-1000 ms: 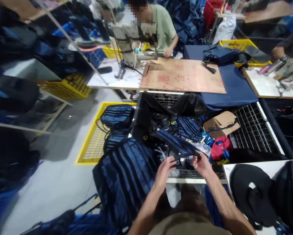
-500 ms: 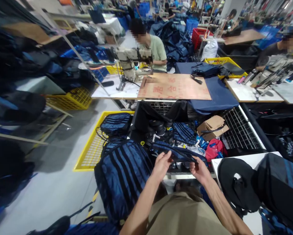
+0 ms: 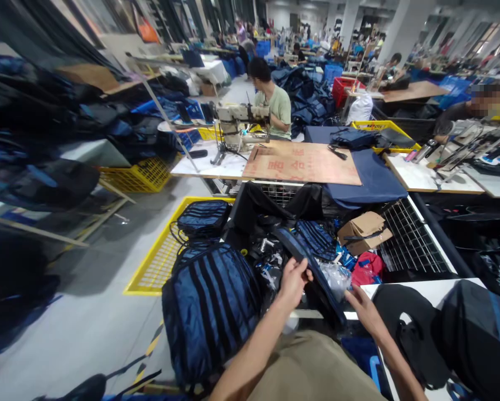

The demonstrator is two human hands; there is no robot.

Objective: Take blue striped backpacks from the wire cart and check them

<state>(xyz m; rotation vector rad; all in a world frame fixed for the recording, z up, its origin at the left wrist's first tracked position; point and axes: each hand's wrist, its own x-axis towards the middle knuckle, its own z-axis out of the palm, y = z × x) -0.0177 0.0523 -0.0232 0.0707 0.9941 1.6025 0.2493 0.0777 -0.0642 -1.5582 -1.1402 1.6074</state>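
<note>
My left hand (image 3: 292, 283) is closed around the middle of a long dark blue and black fabric strip (image 3: 325, 287), which looks like a padded backpack strap. The strip slants from the upper left down to the right, above a wire-sided bin. Just right of its lower end, my right hand (image 3: 363, 308) is open with its fingers stretched out, apart from the strip. Beside my left forearm stands a blue backpack (image 3: 210, 303) with black stripes. Beneath the strip lie clear plastic bags (image 3: 335, 278) and a small striped blue piece (image 3: 316, 239).
The wire bin (image 3: 414, 234) also holds a cardboard box (image 3: 364, 233) and a red bundle (image 3: 365, 267). A yellow crate (image 3: 147, 275) with blue bags is at left. Black bags (image 3: 408, 328) lie on the right table. Across the bin, a person (image 3: 277, 106) sits behind a sewing machine (image 3: 241, 122).
The strip has turned from nearly level to a steep slant, its right end now lower. My right hand has let go of it and moved right. The camera view has tilted up slightly.
</note>
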